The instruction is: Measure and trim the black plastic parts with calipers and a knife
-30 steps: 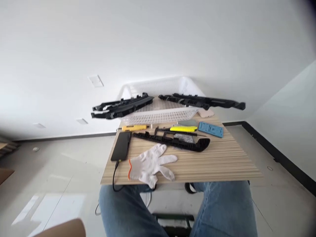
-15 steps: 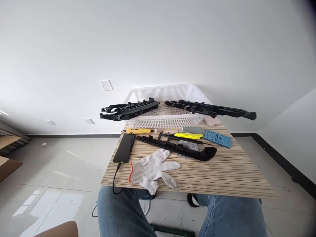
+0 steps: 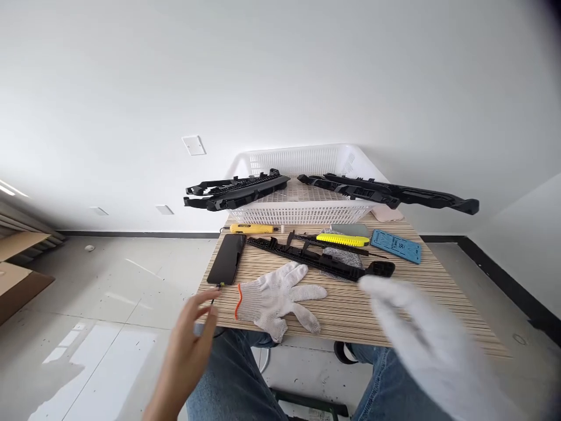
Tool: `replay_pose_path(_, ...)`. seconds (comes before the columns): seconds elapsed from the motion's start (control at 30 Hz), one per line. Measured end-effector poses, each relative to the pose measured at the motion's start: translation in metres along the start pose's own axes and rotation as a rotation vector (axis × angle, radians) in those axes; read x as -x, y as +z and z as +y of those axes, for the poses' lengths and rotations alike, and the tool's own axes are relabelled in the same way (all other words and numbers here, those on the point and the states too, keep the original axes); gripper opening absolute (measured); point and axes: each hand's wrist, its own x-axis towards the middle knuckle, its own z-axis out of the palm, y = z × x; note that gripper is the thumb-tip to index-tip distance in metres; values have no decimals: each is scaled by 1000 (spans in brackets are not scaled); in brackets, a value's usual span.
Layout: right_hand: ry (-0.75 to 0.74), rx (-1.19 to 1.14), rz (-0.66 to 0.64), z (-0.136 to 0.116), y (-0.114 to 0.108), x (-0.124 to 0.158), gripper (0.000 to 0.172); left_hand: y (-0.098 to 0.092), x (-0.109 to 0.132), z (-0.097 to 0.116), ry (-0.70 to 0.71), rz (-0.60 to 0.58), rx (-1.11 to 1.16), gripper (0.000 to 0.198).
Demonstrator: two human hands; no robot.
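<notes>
My left hand, bare, hovers at the near left edge of the table, thumb and fingers apart with nothing seen between them. It is beside the charging cable of a black phone and the cuff of a white knit glove lying flat. On my right hand is a white glove; it is blurred, its fingers stretched out and parted near the right end of a long black plastic part. Behind that part lie a thin black tool and a yellow-green ridged handle.
A white plastic basket at the back holds black plastic parts that stick out over both sides. A yellow pen-shaped tool, a blue card-like slab and a grey cloth lie on the striped table.
Both hands have come into view from below, the left one bare and the right one gloved. The view has shifted slightly; the things on the table look unmoved.
</notes>
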Motion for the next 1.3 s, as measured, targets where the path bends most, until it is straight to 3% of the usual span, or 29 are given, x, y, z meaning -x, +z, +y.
replay_pose_path(0.1, -176, -7, -260, -4, 45, -2, 26, 11, 6, -4, -59, -215, 37, 44)
replay_pose_path(0.2, -232, -15, -384, -15, 76, 1, 28, 25, 13, 4, -93, -280, 158, 42)
replay_pose_path(0.3, -258, -29, -365, -22, 90, -5, 31, 35, 20, 16, -90, -266, 341, 35)
replay_pose_path(0.4, -242, 20, -342, -19, 97, -16, 33, 40, 29, 20, -185, -263, 460, 32)
replay_pose_path(0.53, -153, 34, -242, -4, 98, -18, 34, 39, 47, 14, -312, -237, 465, 34)
replay_pose_path(0.63, -27, -8, -92, 3, 92, 1, 33, 40, 64, 8, -294, -322, 411, 35)
replay_pose_path(0.73, 34, -36, -44, -1, 89, 38, 31, 45, 75, 7, -45, -365, 231, 34)
replay_pose_path(0.9, 14, -125, -168, -28, 105, 99, 20, 57, 73, 16, 614, -250, -300, 48)
replay_pose_path(1.0, 70, -141, -192, -40, 118, 109, 28, 63, 64, 27, 762, -229, -407, 49)
replay_pose_path(1.1, 159, -144, -208, -44, 122, 101, 17, 63, 52, 41, 673, -336, -521, 44)
replay_pose_path(1.17, 207, -146, -216, -46, 121, 92, 20, 60, 43, 52, 561, -462, -607, 43)
replay_pose_path(1.3, 234, -164, -228, -53, 117, 72, 30, 55, 31, 75, 210, -661, -555, 36)
